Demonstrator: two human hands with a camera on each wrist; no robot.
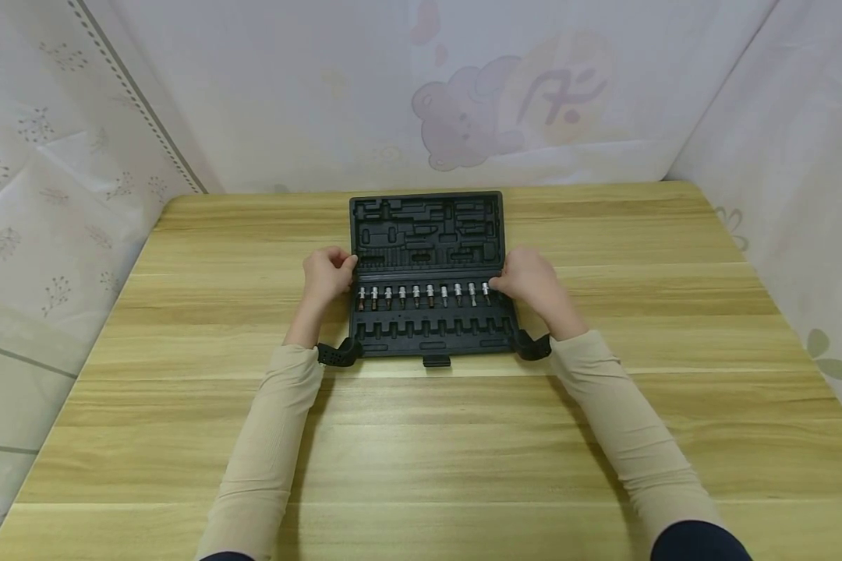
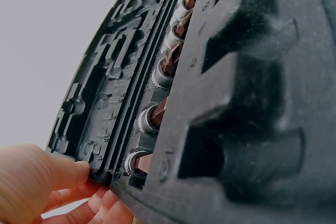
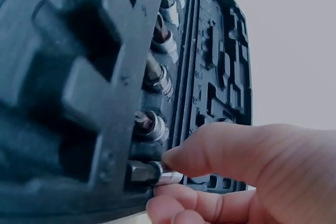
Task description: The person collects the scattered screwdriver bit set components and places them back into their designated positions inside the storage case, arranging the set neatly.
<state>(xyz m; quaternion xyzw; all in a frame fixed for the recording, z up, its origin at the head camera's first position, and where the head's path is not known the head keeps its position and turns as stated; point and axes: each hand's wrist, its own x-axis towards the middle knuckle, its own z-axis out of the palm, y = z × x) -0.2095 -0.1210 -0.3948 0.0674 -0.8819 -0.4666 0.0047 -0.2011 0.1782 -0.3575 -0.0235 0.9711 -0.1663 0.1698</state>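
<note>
A black plastic tool case lies unfolded on the table, its moulded lid at the far side. Across the near half runs a row of several silver bit sockets with dark or brown tips, seated in slots. My left hand grips the case's left edge by the hinge, with the thumb on the lid's corner and the fingers underneath. At the row's right end, my right hand pinches the last bit socket between thumb and forefinger. That socket still lies in its slot.
The case rests on a wood-grain table, with its latch toward me. Black wrist straps lie against its near corners. Patterned cloth hangs behind the table and at both sides.
</note>
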